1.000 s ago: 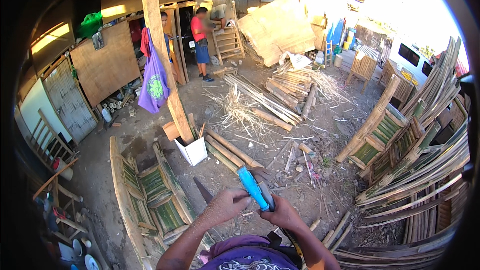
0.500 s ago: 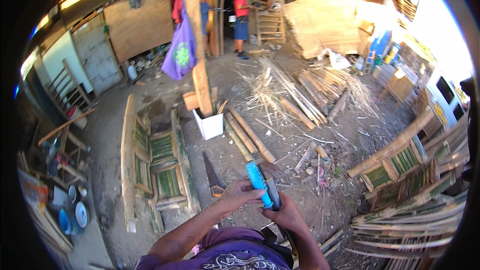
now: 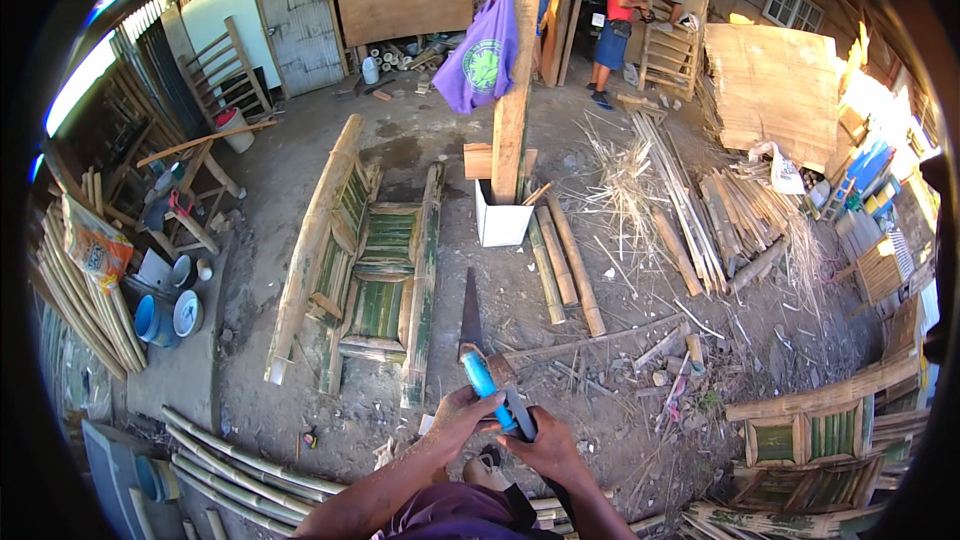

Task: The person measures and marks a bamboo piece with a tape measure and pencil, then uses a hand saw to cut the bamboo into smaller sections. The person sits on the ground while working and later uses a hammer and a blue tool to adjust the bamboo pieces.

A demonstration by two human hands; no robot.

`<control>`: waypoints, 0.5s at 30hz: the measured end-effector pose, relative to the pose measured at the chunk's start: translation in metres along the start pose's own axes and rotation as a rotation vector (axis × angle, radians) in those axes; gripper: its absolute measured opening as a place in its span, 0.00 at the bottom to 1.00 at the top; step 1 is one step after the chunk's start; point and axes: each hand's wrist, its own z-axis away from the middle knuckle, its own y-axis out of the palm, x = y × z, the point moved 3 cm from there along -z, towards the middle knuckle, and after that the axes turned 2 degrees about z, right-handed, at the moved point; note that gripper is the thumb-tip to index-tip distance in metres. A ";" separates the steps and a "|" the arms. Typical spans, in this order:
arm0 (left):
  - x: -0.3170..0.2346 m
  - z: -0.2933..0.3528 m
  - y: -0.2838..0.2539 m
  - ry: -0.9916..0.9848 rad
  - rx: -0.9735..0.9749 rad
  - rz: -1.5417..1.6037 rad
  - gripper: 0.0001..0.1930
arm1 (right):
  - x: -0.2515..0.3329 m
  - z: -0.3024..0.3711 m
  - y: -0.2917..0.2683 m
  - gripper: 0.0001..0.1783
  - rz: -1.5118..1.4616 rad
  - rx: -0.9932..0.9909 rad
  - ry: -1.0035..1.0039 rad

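In my left hand (image 3: 465, 423) is a bright blue tube-shaped thing (image 3: 480, 378), tilted with its upper end away from me. My right hand (image 3: 545, 448) grips a dark grey bar-like tool (image 3: 519, 412) close beside it. A rusty brown block-like part (image 3: 500, 370) shows at the tool's far end; its exact kind I cannot tell. Both hands are closed and nearly touch in front of my body. Just beyond them a handsaw (image 3: 471, 312) lies on the ground, its handle partly behind the blue thing.
A bamboo bench frame (image 3: 425, 285) lies ahead on the left. Bamboo poles (image 3: 568, 270) lie beside a wooden post (image 3: 515, 130) with a white-boxed base. More bamboo frames (image 3: 805, 440) stand at the right, and long poles (image 3: 245, 480) at lower left. Several people (image 3: 615, 25) are far back.
The view has swung left, so the scene sits further right in the picture and more ground shows at lower left. Both hands still hold the same two things, now slightly lower in the picture.
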 end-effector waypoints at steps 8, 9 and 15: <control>0.006 -0.018 -0.059 -0.020 0.134 0.361 0.21 | 0.015 -0.036 0.063 0.28 -0.038 0.115 -0.072; 0.008 -0.021 -0.070 -0.029 0.138 0.402 0.21 | 0.015 -0.037 0.073 0.28 -0.059 0.164 -0.022; 0.024 -0.074 -0.139 -0.148 0.156 0.458 0.19 | 0.004 -0.054 0.145 0.38 -0.415 0.307 0.295</control>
